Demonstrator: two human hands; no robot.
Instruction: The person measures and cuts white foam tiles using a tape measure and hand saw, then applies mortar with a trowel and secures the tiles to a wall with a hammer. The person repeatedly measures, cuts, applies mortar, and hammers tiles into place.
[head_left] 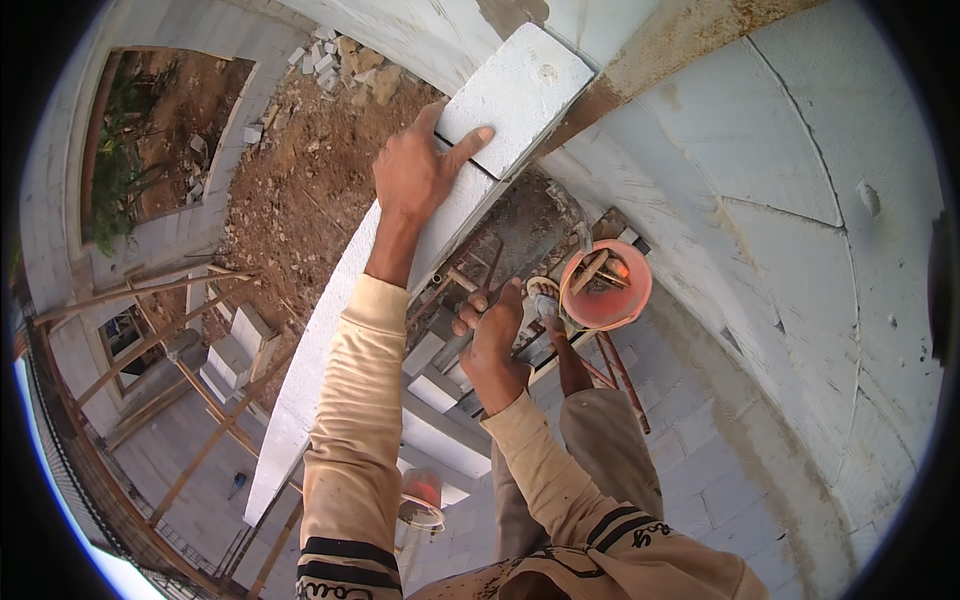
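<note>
A white lightweight concrete block (530, 90) sits at the far end of a wall top (330, 330) of similar pale block, up against the large grey wall. My left hand (415, 165) grips its near end. The thumb lies across the top face and the fingers go over the left edge. A thin dark joint shows between this block and the one nearer me. Lower and to the right, my right hand (493, 345) is held in front of my body beside the wall, fingers curled and thumb up. What it holds, if anything, I cannot make out.
An orange bucket (607, 290) with wooden pieces in it stands near my foot (545, 300). Another bucket (422, 495) is lower down. The grey wall (760, 200) rises on the right. Wooden poles (190, 390) and stacked blocks (235, 350) are at left, with rubble (350, 65) beyond.
</note>
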